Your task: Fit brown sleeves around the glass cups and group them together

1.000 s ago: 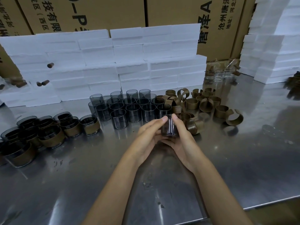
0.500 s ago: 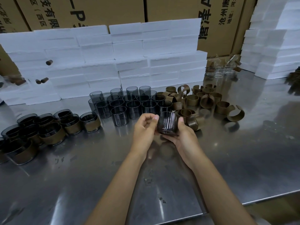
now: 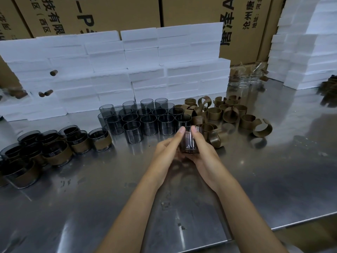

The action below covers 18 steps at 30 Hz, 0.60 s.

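While both hands work: left hand (image 3: 166, 151) and right hand (image 3: 201, 154) grip one dark smoked glass cup (image 3: 189, 142)
Cup spot: mid steel table (image 3: 255, 179), just in front of curled brown sleeves (image 3: 228, 114)

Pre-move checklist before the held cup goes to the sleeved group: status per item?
1. Glass cup held by both hands, left hand and right hand: ok.
2. Brown sleeve fitted round the held cup: cannot tell, cup looks dark and fingers cover it.
3. Cup clear of the steel table: cannot tell.
4. Sleeved cups grouped at left, with bare table beside the nearest one: ok.
5. Bare cups standing upright behind the hands: ok.
6. Loose sleeves in a pile to the right: ok.
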Each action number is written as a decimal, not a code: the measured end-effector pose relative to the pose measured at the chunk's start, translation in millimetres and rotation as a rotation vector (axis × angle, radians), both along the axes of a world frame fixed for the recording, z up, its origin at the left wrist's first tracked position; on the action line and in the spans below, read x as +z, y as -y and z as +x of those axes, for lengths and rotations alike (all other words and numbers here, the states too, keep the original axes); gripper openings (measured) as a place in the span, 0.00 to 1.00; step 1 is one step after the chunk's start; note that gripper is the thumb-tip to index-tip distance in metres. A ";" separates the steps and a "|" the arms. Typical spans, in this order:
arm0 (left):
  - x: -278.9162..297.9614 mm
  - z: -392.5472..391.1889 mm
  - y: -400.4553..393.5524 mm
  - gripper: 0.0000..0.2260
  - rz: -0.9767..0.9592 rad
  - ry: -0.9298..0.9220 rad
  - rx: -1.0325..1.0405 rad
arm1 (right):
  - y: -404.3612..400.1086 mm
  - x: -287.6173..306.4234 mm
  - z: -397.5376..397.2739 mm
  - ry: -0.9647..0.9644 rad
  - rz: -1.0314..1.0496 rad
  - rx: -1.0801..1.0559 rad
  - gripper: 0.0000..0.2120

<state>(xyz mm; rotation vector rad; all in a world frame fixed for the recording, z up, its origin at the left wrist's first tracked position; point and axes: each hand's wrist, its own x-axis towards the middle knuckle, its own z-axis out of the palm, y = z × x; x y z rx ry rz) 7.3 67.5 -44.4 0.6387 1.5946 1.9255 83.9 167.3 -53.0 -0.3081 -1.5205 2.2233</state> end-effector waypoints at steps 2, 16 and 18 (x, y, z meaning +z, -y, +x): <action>-1.8 1.5 -1.0 0.28 -0.049 -0.013 0.006 | -0.8 -2.1 -0.2 -0.010 0.006 0.004 0.34; -10.2 -8.0 -2.8 0.23 0.045 -0.108 0.195 | 3.3 -2.5 -3.3 0.045 0.025 -0.124 0.26; -11.5 -8.2 -2.2 0.15 0.030 -0.147 0.231 | 1.6 -3.5 -3.1 0.043 0.001 -0.127 0.21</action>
